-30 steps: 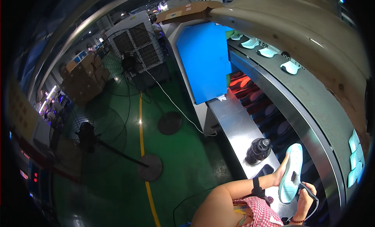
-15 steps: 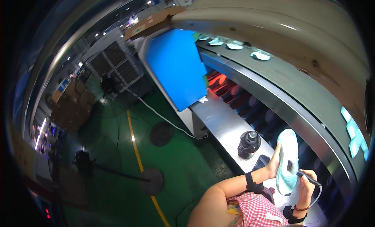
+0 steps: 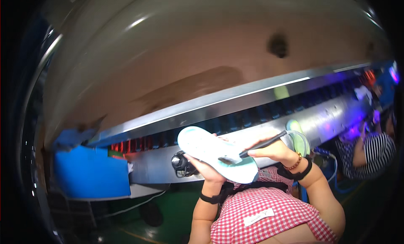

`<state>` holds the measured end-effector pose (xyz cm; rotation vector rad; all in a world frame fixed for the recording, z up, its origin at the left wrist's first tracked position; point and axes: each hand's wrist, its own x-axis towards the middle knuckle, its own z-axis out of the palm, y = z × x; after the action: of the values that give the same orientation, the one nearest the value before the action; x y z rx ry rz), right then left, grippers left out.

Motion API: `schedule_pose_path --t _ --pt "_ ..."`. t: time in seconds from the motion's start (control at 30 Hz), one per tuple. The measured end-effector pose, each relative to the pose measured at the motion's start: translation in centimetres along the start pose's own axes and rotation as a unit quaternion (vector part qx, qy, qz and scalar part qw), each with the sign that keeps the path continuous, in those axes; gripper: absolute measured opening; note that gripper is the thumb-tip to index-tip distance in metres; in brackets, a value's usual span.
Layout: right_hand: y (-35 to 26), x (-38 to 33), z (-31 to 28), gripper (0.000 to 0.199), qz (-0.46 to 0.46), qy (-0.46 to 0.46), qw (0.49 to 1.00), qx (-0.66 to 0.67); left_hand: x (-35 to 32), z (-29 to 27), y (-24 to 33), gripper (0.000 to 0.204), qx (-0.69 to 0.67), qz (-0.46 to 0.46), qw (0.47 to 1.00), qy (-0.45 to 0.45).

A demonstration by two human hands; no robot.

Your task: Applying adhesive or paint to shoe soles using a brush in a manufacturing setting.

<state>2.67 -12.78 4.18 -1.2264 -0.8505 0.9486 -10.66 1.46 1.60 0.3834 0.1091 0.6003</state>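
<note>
My left hand holds a pale mint and white shoe sole from its near edge, tilted above the bench. Closed round a slim black corded tool is my right hand. The tool's tip meets the sole near the heel half, around a small dark patch. Whether the tip presses on the surface is too blurred to tell. Just left of my left hand stands a dark bottle on the metal bench. A yellow-green sole lies beyond my right wrist.
A large beige hood overhangs the far side, above a metal rail and a dark row of rollers. A blue panel stands at the left end. At the right sits a co-worker in a striped garment.
The view has swung to the right, bringing the co-worker and the bench's right part in. The sole now lies more across the view. Both hands keep their hold on sole and tool.
</note>
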Motion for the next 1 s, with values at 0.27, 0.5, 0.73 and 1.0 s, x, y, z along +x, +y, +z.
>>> schedule_pose_path --t 0.27,0.5,0.73,1.0 --pt "-1.7 -1.3 1.0 0.018 -0.248 -0.015 0.931 -0.268 1.7 -0.3 -2.2 0.082 0.084 0.073 0.989 0.099" --pt "-3.4 -2.6 -1.6 0.017 -0.166 -0.095 0.956 -0.224 1.6 -1.6 -1.6 0.088 0.047 0.049 0.997 -0.021" --pt "-2.2 -2.5 0.0 0.015 -0.214 -0.139 0.953 -0.163 2.3 0.8 -1.9 0.090 0.017 0.060 0.998 -0.026" --pt "-2.0 -3.3 -2.0 0.019 -0.193 -0.158 0.961 -0.117 2.1 2.3 -0.7 0.092 0.068 0.092 0.990 -0.078"
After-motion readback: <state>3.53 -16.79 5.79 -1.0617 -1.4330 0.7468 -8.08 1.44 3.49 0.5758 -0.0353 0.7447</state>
